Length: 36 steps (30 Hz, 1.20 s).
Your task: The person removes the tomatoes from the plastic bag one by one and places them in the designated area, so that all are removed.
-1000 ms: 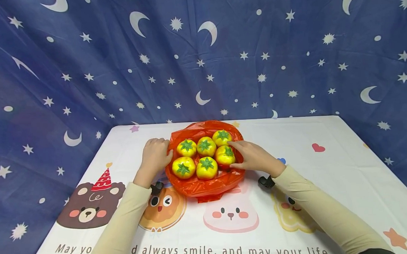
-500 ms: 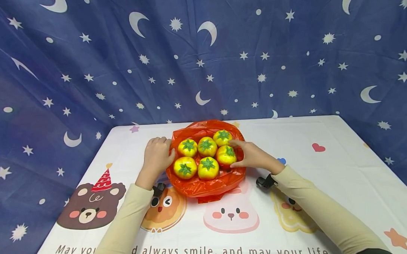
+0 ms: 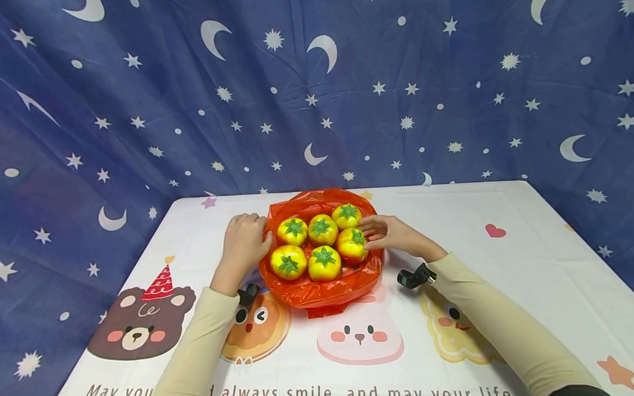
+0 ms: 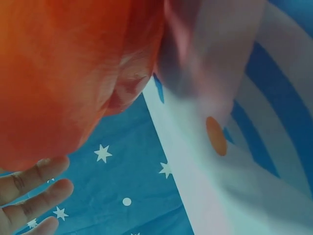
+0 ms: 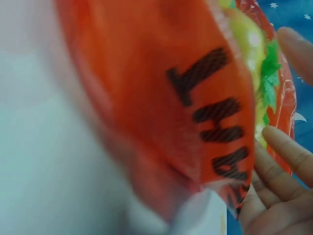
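Head view: six yellow fruits [image 3: 323, 230] sit in a red bag [image 3: 320, 295], hands at both sides

Left hand [image 3: 243, 240] is at the bag's left edge; right hand [image 3: 394, 236] reaches over the right edge, fingertips at the nearest fruit [image 3: 352, 246], contact hard to call.

Left wrist: fingers lie fairly straight against the bag; whether the thumb pinches plastic, I can't tell.

Right wrist: fingers spread loosely, gripping nothing, beside printed plastic. Danger, I reckon: one careless nudge rolls fruit over that floppy rim, or a hard tug tips the lot.
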Available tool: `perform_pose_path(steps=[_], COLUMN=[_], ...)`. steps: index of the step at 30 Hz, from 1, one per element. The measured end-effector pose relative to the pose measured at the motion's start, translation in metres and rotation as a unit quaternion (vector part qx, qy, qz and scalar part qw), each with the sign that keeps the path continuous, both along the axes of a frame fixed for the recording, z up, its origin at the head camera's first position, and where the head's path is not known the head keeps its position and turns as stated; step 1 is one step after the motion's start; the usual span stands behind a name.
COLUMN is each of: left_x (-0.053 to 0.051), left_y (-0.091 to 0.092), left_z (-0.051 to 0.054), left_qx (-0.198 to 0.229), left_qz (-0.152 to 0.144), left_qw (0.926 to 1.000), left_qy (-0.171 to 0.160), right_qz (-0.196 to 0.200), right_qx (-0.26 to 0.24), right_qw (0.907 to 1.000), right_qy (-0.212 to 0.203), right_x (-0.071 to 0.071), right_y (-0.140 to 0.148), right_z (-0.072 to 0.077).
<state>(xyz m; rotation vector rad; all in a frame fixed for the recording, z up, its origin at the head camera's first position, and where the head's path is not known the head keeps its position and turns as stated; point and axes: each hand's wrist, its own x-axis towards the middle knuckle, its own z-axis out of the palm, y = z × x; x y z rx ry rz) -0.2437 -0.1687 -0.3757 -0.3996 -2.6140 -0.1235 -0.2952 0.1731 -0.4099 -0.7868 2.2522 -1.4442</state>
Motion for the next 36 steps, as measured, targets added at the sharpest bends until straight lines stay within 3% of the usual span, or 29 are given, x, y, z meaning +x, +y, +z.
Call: perform_pose_path(steps=[8,21,28,36], left_x=[-0.001,0.0,0.002,0.003], left_y=[-0.002,0.004,0.005,0.006], left_z=[0.005,0.009,0.01,0.011], left_qx=[0.009,0.011,0.013,0.012], left_qz=[-0.006,-0.018,-0.014,-0.012], left_qw=[0.9999,0.998,0.9961,0.997], left_qy=[-0.001,0.059,0.086,0.076], right_qz=[-0.025,-0.041,-0.036,-0.025], right_qx=[0.018,0.064,0.047,0.005], right_qw=[0.999,0.9966,0.9976,0.9994], right_qy=[-0.033,0.033,0.036,0.022], right_x=[0.001,0.0,0.004,0.009], right_y=[-0.004,-0.005,-0.004,-0.002], right_z=[0.003,-0.003,-0.002,0.001])
